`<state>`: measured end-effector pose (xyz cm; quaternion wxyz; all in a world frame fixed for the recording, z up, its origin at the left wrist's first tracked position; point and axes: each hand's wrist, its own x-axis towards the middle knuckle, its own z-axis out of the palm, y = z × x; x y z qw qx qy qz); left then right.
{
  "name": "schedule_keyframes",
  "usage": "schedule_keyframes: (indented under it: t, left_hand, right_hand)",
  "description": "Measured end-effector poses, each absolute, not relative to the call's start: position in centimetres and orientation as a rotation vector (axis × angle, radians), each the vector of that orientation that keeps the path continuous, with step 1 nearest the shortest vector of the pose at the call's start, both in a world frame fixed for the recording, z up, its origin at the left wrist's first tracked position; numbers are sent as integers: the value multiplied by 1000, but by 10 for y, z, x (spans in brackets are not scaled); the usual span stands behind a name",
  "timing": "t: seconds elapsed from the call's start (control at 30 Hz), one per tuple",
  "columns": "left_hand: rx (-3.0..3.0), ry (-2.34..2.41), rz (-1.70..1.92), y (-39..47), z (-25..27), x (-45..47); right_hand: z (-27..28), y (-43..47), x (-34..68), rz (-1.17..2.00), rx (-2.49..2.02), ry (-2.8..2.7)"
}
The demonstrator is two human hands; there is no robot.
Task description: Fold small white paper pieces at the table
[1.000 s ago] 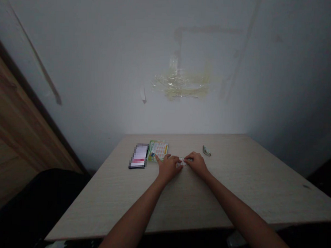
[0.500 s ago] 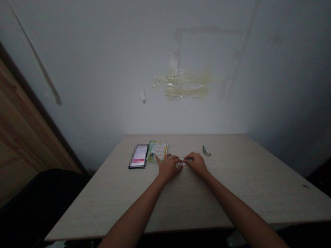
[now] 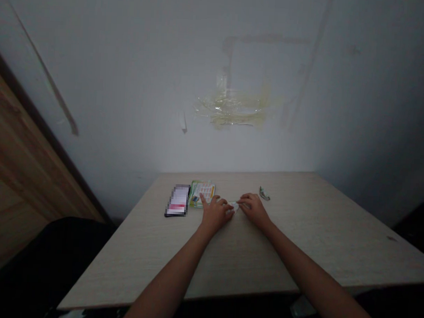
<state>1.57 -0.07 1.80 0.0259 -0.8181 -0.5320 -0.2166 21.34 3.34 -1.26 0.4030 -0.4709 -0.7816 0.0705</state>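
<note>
A small whitish piece of printed paper (image 3: 234, 207) lies flat on the table between my two hands, mostly covered by fingers. My left hand (image 3: 216, 213) rests palm down with its fingers spread and the thumb sticking out to the left. Its fingertips press on the left side of the paper. With fingers pinched together, my right hand (image 3: 254, 208) holds the paper's right edge. What is folded or tucked under the fingertips is too small to make out.
A green and white printed packet (image 3: 202, 192) lies beyond my left hand. Left of it is a phone (image 3: 178, 200) with a lit, blurred screen. A small crumpled wrapper (image 3: 264, 193) lies behind my right hand. The table (image 3: 249, 268) meets a wall (image 3: 130, 104) with old tape.
My right hand has shifted slightly right, so more of the paper shows between the hands. My left thumb has lifted a little and points farther up.
</note>
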Motion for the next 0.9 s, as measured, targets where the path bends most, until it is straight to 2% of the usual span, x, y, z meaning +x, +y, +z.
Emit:
schedule_keyframes:
  t: [0.33,0.9]
  left_hand:
    - [-2546,-1569,-715,3,12,9]
    - [-2549,-1580,-718,3,11,9]
  right_hand:
    - [-4,20,218,113,-1116,-2197]
    - [-8,20,214,123,-1193,-2158]
